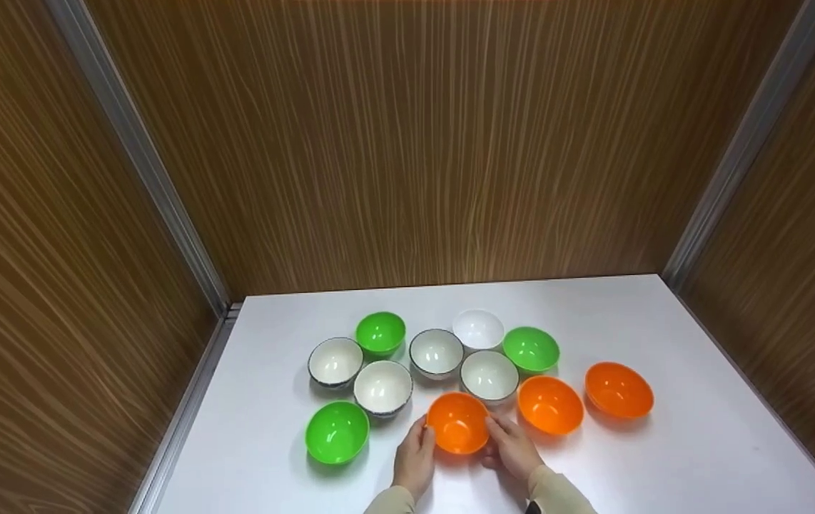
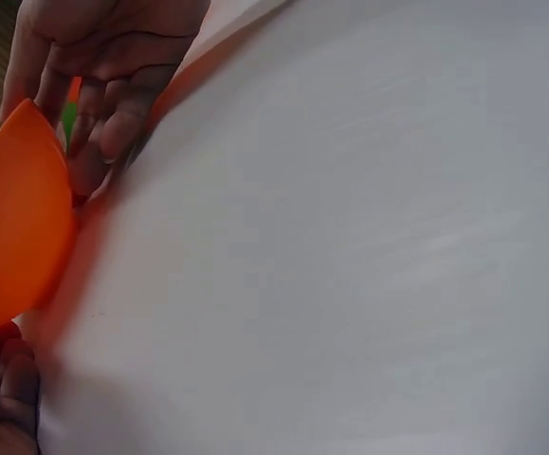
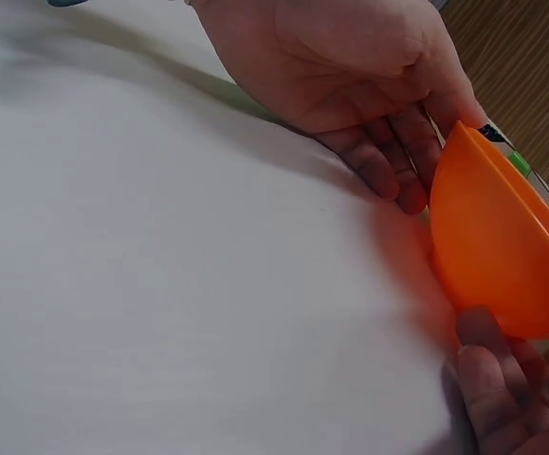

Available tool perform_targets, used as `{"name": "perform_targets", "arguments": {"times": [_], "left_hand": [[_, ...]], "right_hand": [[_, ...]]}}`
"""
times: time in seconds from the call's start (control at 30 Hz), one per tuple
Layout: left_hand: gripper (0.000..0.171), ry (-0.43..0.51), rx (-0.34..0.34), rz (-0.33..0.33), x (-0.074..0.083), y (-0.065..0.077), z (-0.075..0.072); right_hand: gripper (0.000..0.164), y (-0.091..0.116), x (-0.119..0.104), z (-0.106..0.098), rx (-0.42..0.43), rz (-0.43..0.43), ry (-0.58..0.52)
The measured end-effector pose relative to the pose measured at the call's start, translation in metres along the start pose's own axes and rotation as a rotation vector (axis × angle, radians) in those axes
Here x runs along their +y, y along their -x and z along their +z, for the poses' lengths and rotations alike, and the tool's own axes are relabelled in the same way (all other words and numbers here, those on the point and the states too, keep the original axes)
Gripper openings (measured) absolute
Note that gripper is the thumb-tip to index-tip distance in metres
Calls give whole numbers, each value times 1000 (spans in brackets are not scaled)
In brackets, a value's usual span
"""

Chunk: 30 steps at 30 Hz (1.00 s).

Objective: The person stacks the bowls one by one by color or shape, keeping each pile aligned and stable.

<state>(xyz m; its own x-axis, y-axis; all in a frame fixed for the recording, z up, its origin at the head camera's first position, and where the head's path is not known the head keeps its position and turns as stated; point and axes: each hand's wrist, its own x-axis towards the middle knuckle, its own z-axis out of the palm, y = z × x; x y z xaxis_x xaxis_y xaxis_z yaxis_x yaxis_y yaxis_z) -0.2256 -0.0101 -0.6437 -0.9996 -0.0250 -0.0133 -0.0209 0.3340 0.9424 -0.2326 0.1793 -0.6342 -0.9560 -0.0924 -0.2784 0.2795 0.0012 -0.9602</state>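
Both hands hold an orange bowl (image 1: 458, 423) from its two sides, open side up, near the front of the white table. My left hand (image 1: 416, 457) grips its left side, with the thumb by the rim. Opposite it, my right hand (image 1: 513, 448) pinches the right side, thumb at the rim and other fingers lower. The left wrist view shows the bowl (image 2: 18, 223) between the two hands, and so does the right wrist view, where the bowl (image 3: 502, 237) is seen from the side. Whether its base touches the table, I cannot tell.
Behind are white bowls with dark rims (image 1: 383, 387), a plain white bowl (image 1: 478, 330) and green bowls (image 1: 380, 333). A green bowl (image 1: 337, 432) stands left; orange bowls (image 1: 550, 405) stand right. Wood-grain panels (image 1: 407, 143) enclose the white table (image 1: 721, 435).
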Motion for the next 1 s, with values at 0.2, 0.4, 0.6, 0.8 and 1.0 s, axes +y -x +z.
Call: {"name": "perform_targets", "arguments": {"times": [0.2, 0.4, 0.6, 0.8, 1.0], "left_hand": [[47, -43, -40, -4, -6, 2, 0], [51, -79, -74, -12, -9, 5, -1], [49, -85, -120, -42, -11, 8, -1], [48, -74, -148, -78, -8, 7, -2], [45, -67, -151, -86, -6, 7, 0]], "right_hand": [[61, 5, 5, -2, 25, 4, -56], [63, 12, 9, -6, 32, 38, -61], [62, 20, 12, -12, 5, 81, -77], [59, 22, 15, -20, -43, 66, -83], [44, 34, -2, -21, -59, 58, -94]]}}
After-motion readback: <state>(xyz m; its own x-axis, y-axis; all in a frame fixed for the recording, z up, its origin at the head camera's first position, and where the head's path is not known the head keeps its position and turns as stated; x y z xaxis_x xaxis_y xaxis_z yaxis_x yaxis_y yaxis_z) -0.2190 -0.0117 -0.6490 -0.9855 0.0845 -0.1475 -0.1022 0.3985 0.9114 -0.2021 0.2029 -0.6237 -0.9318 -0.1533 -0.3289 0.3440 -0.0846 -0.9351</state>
